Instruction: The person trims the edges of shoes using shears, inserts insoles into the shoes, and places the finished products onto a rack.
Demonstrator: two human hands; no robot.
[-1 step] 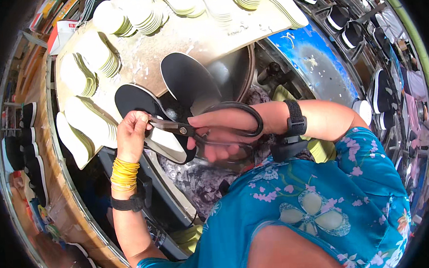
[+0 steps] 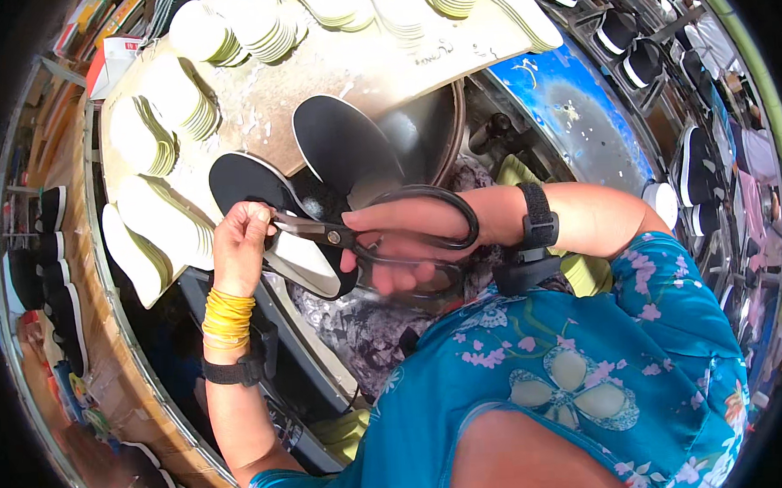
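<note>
My left hand (image 2: 238,246), with yellow bands at the wrist, pinches the edge of a black shoe (image 2: 247,180) with a pale inside and a thin white rim. Black-handled scissors (image 2: 334,238) are in my right hand (image 2: 399,226), whose fingers are partly blurred through the handle loops. The blades point left, and their tips meet the shoe at my left fingertips; whatever sits between the blades is too small to make out. Just beyond stands a second black shoe piece (image 2: 338,137), oval with a white rim, its lower end reaching down near the scissors.
Stacks of pale insoles (image 2: 264,31) line the far and left sides of a light board (image 2: 271,97) strewn with white scraps. A dark round container (image 2: 443,128) sits at the board's near edge. Right of it lies a blue, worn surface (image 2: 569,114). Racks of black shoes (image 2: 640,63) flank both sides.
</note>
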